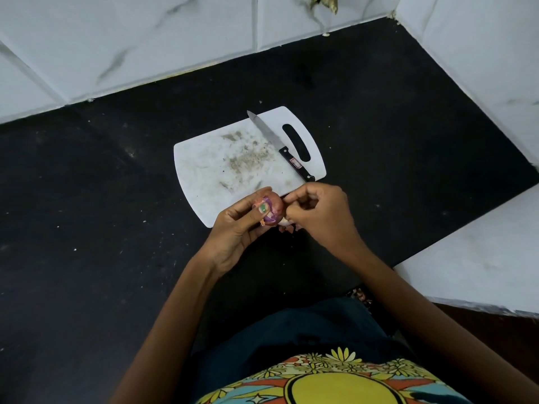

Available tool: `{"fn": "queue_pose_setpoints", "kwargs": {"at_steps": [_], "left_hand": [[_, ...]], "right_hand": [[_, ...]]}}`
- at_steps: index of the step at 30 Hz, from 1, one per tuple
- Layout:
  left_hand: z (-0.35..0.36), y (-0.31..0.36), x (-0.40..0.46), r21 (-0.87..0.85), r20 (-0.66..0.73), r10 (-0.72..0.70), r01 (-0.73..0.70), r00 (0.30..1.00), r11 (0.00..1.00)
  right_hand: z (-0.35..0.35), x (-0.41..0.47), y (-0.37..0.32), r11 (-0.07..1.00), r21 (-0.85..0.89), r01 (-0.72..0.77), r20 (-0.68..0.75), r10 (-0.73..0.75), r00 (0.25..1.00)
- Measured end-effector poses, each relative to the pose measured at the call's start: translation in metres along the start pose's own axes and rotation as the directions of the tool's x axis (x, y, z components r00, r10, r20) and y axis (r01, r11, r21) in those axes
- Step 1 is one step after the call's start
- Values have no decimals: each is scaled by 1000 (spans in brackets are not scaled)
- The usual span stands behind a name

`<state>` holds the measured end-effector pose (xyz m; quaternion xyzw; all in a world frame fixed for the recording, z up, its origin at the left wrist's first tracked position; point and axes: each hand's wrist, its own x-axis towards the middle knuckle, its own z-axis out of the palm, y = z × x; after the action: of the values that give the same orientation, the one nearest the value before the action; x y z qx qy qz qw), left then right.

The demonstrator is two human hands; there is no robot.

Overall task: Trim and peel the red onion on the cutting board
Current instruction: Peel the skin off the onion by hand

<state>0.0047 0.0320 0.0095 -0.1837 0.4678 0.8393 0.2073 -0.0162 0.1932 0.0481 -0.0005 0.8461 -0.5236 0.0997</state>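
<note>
My left hand (236, 228) cups the red onion (272, 212), thumb curled across its purple face, just over the near edge of the white cutting board (221, 170). My right hand (318, 211) meets it from the other side, fingers curled and pinching at the onion's skin. The black-handled knife (281, 147) lies diagonally near the board's right end, beside the handle slot. The board sits on a black countertop (102, 185) edged by white tiles (145, 39).

Black countertop (116, 199), white marble-tiled walls (145, 33)
</note>
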Motion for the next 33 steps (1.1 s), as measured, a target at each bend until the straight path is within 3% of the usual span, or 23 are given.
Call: {"fn": "queue_pose_setpoints", "kwargs": {"at_steps": [7, 25, 33], "left_hand": [[0, 2, 2, 15, -16, 32, -32, 999, 999], [-4, -3, 1, -6, -16, 1, -1, 1000, 1000], [1, -3, 1, -48, -53, 31, -34, 998, 998]], "right_hand": [[-1, -2, -1, 1000, -4, -17, 74, 18, 997], [3, -2, 2, 997, -61, 39, 19, -38, 999], [5, -5, 7, 998, 49, 32, 5, -32, 999]]}}
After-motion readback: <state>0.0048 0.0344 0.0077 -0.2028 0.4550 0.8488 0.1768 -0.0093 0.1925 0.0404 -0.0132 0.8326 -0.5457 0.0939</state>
